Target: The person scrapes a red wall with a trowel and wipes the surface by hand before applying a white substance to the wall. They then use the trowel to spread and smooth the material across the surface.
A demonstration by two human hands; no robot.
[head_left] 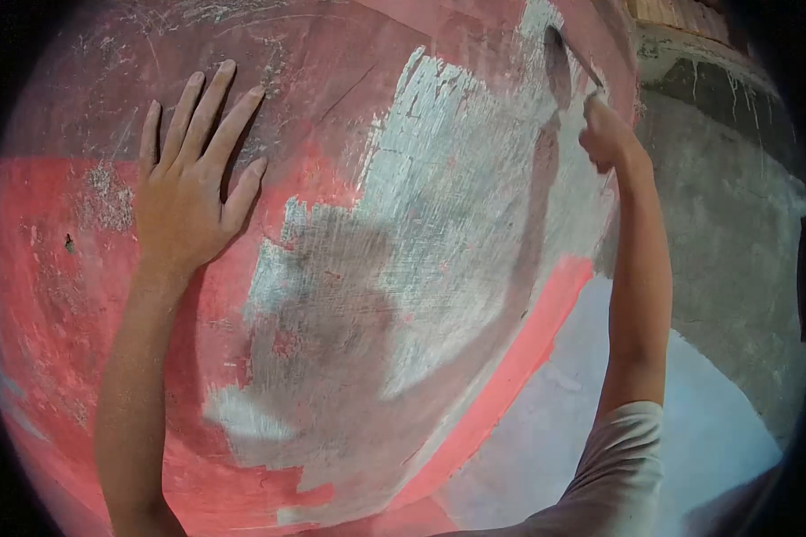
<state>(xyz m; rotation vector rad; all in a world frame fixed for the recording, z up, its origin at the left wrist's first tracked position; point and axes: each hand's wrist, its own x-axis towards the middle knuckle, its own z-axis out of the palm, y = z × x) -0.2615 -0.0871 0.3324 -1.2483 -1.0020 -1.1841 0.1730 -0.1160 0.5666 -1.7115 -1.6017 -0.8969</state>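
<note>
My left hand lies flat on the red painted wall, fingers spread and holding nothing. Raised at the upper right, my right hand is closed around a scraper. The tool's slim shaft slants up to the left, and its dark end is at the wall near the upper tip of a bare whitish-grey patch. Scratchy strokes and ragged, blocky edges mark this patch. Most of the scraper's handle is hidden in my fist. Shadows of my head and right arm fall across the patch.
A brighter red band curves along the patch's lower right edge. Beyond it are a pale bluish-white surface and a rough grey wall. A ledge runs along the upper right.
</note>
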